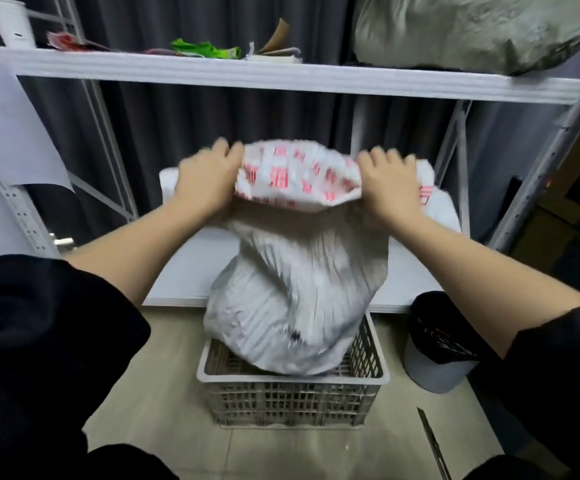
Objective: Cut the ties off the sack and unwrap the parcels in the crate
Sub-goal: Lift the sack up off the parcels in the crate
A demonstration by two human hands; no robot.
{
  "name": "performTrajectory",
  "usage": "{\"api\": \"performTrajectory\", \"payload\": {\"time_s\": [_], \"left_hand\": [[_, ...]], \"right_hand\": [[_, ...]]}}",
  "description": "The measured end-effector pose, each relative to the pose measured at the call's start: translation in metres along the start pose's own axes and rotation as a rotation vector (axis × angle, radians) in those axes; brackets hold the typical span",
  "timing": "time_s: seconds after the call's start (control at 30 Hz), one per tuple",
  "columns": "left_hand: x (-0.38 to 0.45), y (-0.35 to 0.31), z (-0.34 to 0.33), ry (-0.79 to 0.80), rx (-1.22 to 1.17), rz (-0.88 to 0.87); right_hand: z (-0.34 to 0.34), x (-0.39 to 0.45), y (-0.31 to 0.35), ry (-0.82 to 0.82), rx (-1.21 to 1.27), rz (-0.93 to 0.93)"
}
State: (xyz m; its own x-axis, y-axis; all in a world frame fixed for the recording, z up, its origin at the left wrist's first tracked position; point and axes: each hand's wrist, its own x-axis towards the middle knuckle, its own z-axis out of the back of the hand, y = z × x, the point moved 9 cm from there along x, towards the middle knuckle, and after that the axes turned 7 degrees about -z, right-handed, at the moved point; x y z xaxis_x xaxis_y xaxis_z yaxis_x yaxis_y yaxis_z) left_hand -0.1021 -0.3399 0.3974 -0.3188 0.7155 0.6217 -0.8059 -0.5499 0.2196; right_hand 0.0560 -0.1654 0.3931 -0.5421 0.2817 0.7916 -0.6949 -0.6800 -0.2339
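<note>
Sack point(295, 289) in crate point(292, 396) — both hands point(205, 183) point(390, 187) grip its top — bin point(437, 344) beside.

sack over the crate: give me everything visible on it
The sack is a large white-grey woven-looking plastic bag, creased and bulging. It is blurred with motion. Its lower end sits in the slatted plastic crate on the floor; its top is a band with red print, text unreadable. The left hand and right hand grip that band at either side. No ties can be made out.
</note>
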Motion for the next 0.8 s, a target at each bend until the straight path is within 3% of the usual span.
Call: {"api": "performTrajectory", "payload": {"time_s": [0.07, 0.1, 0.37, 0.53, 0.6, 0.73, 0.8], "left_hand": [[-0.023, -0.010, -0.042, 0.269, -0.015, -0.035], [-0.029, -0.013, -0.053, 0.324, -0.018, -0.052], [0.005, 0.003, -0.002, -0.008, 0.020, -0.045], [0.006, 0.009, 0.006, -0.061, 0.017, 0.009], [0.003, 0.005, -0.003, 0.007, -0.031, -0.006], [-0.015, -0.006, -0.044, 0.402, -0.205, -0.155], [-0.014, -0.012, -0.041, 0.408, -0.417, -0.107]], "right_hand": [[-0.031, -0.029, 0.015, 0.269, 0.049, 0.090], [-0.034, -0.036, 0.018, 0.283, 0.032, 0.106], [0.003, 0.006, 0.002, -0.016, -0.011, 0.058], [0.017, 0.016, 0.001, -0.134, -0.089, 0.023], [0.015, 0.011, 0.002, -0.155, -0.116, 0.030], [0.003, -0.008, -0.001, -0.133, -0.105, 0.067], [0.001, -0.016, -0.005, -0.140, -0.087, 0.066]]}}
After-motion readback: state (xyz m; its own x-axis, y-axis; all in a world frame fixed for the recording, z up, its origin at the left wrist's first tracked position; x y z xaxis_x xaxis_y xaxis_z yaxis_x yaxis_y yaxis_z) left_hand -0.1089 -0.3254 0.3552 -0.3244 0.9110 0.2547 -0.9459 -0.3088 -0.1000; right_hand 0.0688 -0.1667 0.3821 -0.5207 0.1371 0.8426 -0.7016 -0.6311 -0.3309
